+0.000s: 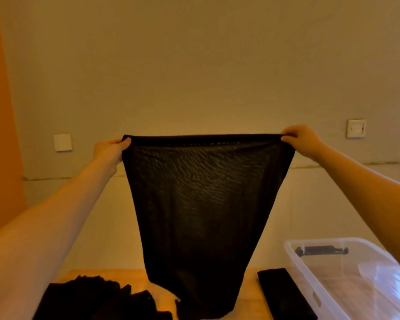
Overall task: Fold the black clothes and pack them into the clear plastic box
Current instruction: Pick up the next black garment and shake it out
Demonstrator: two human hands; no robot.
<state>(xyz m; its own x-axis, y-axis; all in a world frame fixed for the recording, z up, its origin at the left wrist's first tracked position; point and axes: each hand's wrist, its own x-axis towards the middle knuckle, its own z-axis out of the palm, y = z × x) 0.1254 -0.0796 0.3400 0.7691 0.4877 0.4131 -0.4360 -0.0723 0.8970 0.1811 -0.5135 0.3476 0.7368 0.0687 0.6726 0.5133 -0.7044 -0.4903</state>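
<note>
A thin black garment (201, 204) hangs stretched in front of me, its top hem level and its lower end reaching the wooden table (139, 279). My left hand (111, 151) pinches the hem's left corner and my right hand (303, 140) pinches the right corner. A heap of black clothes (95, 299) lies on the table at the lower left. A folded black piece (284, 294) lies beside the clear plastic box (333, 294), which stands at the lower right.
A pale wall stands behind the table, with a white switch plate (62, 142) on the left and a socket (355, 128) on the right. An orange surface (0, 135) borders the left edge. A window edge shows far right.
</note>
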